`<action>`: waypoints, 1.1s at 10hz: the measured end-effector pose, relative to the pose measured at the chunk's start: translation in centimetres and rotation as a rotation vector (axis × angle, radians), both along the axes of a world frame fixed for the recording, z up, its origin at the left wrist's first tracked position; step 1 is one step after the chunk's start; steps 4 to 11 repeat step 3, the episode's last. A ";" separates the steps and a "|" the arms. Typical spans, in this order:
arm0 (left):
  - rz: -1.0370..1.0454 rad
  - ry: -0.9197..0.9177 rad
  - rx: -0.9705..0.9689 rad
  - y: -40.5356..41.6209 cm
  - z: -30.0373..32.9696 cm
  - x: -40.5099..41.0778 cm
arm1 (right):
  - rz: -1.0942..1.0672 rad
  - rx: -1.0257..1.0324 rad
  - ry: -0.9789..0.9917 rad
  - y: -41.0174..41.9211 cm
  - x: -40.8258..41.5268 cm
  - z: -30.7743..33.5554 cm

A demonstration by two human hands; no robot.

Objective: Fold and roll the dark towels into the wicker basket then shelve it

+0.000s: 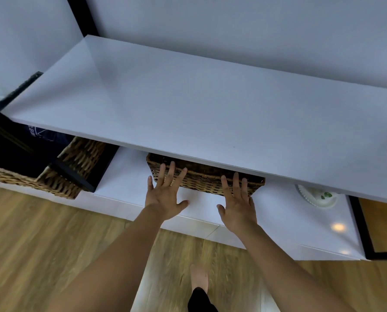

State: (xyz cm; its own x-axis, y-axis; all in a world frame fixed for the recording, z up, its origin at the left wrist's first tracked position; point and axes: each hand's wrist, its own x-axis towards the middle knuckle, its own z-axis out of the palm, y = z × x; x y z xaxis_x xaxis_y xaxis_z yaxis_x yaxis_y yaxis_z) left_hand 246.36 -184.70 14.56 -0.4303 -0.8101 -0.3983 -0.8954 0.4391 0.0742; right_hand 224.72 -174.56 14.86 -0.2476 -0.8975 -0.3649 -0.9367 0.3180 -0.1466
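Head view looks down on a white shelving unit, where the wicker basket (205, 179) sits on the lower shelf (129, 172), most of it tucked beneath the upper shelf board (188, 104) so that only its front wall shows. The left hand (164, 197) and the right hand (238, 206) are both flat against that front wall, fingers (170, 174) straight and spread, grasping nothing, simply pressing on the weave. The towels cannot be seen inside this basket; the board above hides its contents. By my reading, folding and rolling are over and the shelving step is in hand, nearly finished: the basket is already well under the board with its front edge close to the line of the upper shelf. What remains seems to be a last even push with both palms so the basket goes in square rather than skewed, then lifting the hands away. To the left, a second wicker basket (59, 176) stands on the same level holding dark fabric (41, 136), well apart from the first. A white plate with green marks (316, 197) lies on the lower shelf to the right, near the basket but not touching it. A bare foot (199, 278) stands on the wooden floor (41, 233) below.
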 end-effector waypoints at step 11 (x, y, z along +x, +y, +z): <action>-0.053 -0.003 -0.140 4.8 2.9 2.0 | 0.047 0.021 -0.125 3.4 2.0 3.7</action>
